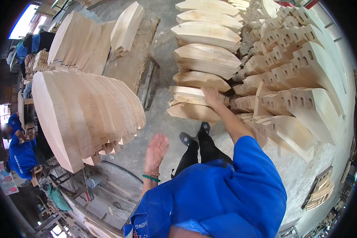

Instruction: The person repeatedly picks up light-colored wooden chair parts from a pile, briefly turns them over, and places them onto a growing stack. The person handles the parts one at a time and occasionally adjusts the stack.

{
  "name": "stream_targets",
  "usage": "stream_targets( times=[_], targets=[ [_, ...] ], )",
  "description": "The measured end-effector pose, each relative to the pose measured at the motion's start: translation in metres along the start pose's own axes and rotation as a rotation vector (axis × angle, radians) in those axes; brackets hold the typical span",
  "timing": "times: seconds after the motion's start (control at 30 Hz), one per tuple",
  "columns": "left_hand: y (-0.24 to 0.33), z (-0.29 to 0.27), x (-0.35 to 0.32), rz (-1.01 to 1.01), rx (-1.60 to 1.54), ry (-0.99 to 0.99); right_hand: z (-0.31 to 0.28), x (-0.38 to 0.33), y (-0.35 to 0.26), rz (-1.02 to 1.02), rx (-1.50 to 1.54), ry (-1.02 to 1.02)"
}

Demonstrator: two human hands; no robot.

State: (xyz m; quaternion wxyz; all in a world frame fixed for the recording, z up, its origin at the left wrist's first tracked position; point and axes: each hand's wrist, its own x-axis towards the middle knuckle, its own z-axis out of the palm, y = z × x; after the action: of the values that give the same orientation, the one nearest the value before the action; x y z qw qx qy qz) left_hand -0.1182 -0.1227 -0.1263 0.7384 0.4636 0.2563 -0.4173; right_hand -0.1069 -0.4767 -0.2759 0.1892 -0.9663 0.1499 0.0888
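Observation:
My right hand [213, 97] reaches forward and lies over the upper edge of a pale curved wooden panel [186, 94]. Its fingers bend round that edge and are partly hidden. The panel is in a row on the floor, between a nearer curved panel [192, 111] and a farther one [202, 78]. Lower and to the left, my left hand [156, 150] hangs in the air with fingers stretched and palm showing, nothing in it. To its left stands a stack of large curved wooden panels [87, 111], apart from the hand.
Slotted wooden parts [281, 71] stand in dense rows on the right. More panels [77, 39] rest on a wooden bench [141, 59] at far left. A grey, curved-rimmed surface [119, 190] lies at lower left. Two people in blue [23, 154] are at the left edge.

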Motion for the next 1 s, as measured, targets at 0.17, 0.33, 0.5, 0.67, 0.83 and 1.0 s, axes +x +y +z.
stream_targets(
  times=[0.17, 0.33, 0.5, 0.67, 0.83, 1.0],
  targets=[
    [-0.019, -0.018, -0.005, 0.038, -0.027, 0.196, -0.039, 0.004, -0.020, -0.121, 0.154, 0.203],
    [-0.014, 0.013, 0.013, 0.026, 0.024, 0.091, 0.006, 0.003, 0.017, -0.045, 0.046, 0.236],
    [-0.009, 0.040, 0.014, 0.075, 0.194, 0.145, 0.002, 0.001, 0.001, -0.070, 0.074, 0.296],
    [-0.004, 0.060, 0.014, 0.268, 0.745, 0.159, 0.002, -0.012, 0.007, 0.028, 0.032, 0.088],
    [0.002, 0.091, 0.018, 1.118, 2.004, 0.190, -0.049, -0.033, -0.019, -0.431, -0.084, 0.049],
    [0.010, 0.091, -0.008, 0.921, 1.847, -0.073, -0.184, -0.102, -0.113, -0.728, 0.004, -0.021]
  ],
)
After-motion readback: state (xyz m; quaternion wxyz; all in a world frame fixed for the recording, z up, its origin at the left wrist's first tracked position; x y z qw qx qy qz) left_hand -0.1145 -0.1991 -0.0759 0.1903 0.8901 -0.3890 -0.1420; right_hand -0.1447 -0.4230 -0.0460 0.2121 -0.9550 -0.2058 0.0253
